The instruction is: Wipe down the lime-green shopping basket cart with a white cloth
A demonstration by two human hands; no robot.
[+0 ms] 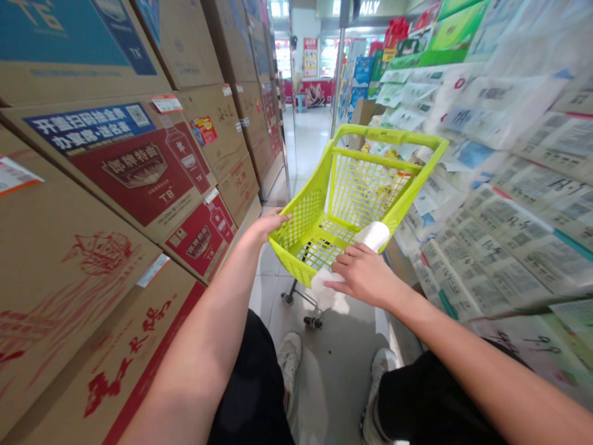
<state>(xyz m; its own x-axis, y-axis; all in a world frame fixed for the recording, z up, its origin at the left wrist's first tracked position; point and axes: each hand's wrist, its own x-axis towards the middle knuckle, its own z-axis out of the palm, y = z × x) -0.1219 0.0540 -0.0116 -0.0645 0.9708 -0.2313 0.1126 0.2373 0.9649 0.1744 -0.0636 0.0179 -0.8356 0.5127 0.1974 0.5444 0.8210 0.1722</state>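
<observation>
A lime-green plastic shopping cart (303, 272) stands in front of me on dark wheels, its lattice basket tilted in view. My left hand (273, 224) grips the basket's rim at the left corner, with the fingers over the edge. At the near right rim, my right hand (361, 273) is closed on a crumpled white cloth (374, 236), perhaps paper. The cloth shows on both sides of the hand and lies against the rim. Part of it is hidden under the palm. Through the lattice, the basket floor shows dark gaps.
Stacked cardboard cartons (139, 167) line the left side of the narrow aisle. Plastic-wrapped white packs (500, 228) are piled along the right. Tiled floor (301, 142) runs ahead to a doorway, with a blue stool (301, 101) beyond. My shoes (290, 364) stand behind the cart.
</observation>
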